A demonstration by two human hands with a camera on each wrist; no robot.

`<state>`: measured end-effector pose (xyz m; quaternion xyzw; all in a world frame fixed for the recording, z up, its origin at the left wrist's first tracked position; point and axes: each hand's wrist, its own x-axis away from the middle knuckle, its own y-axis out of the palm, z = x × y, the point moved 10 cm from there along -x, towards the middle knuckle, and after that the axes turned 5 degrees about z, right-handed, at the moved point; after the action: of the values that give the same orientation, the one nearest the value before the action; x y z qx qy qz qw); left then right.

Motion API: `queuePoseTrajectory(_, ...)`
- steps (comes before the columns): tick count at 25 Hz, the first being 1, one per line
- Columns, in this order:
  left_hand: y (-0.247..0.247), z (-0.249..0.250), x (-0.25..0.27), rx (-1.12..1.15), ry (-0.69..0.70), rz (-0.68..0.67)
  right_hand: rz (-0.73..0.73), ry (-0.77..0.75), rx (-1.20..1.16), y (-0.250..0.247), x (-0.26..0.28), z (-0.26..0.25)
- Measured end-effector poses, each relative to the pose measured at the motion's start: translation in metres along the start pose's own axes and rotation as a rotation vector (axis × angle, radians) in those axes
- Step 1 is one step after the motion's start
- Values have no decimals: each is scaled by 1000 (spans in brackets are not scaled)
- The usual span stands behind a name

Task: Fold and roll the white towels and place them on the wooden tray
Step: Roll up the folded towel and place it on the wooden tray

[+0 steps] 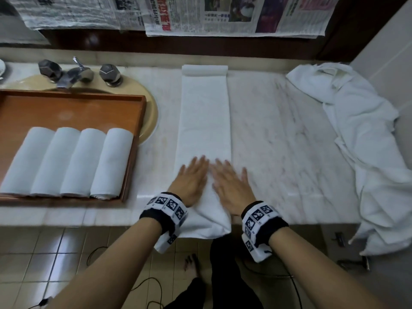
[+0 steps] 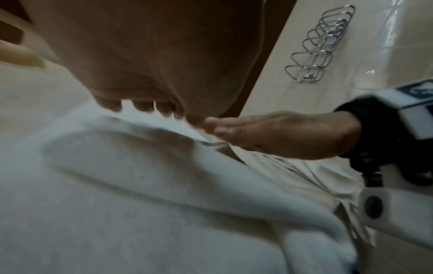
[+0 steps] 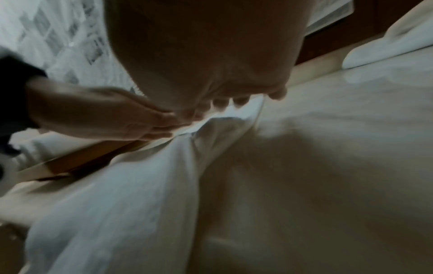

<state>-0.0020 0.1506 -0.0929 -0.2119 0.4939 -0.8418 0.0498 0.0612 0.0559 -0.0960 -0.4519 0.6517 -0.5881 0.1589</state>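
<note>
A white towel [image 1: 205, 117], folded into a long narrow strip, lies on the marble counter [image 1: 278, 130] and runs from the back edge to the front, where its near end hangs over. My left hand [image 1: 191, 177] and right hand [image 1: 229, 181] lie flat side by side on its near part, fingers straight. In the left wrist view the left hand [image 2: 140, 105] presses the towel [image 2: 164, 185] with the right hand [image 2: 269, 133] beside it. The right wrist view shows my right hand [image 3: 234, 100] on the towel [image 3: 140, 185]. Several rolled towels [image 1: 66, 161] lie in the wooden tray [image 1: 73, 108].
The tray sits over a beige sink [image 1: 151, 112] with a metal faucet [image 1: 73, 72] behind it. A heap of loose white towels [image 1: 365, 139] covers the counter's right end. Newspaper [image 1: 223, 16] hangs on the back wall. Cables [image 1: 145, 286] lie on the tiled floor.
</note>
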Motion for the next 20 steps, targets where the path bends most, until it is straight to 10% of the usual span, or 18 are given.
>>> queuePoseTrajectory(7, 15, 5, -16, -29, -10, -60, -72, 75, 64, 6, -14, 29)
queuePoseTrajectory(12, -3, -6, -69, -61, -56, -82, 305, 150, -330, -49, -24, 47)
queuePoseTrajectory(20, -21, -19, -113, -107, -48, -93, 215, 362, -773, -21, 1, 72)
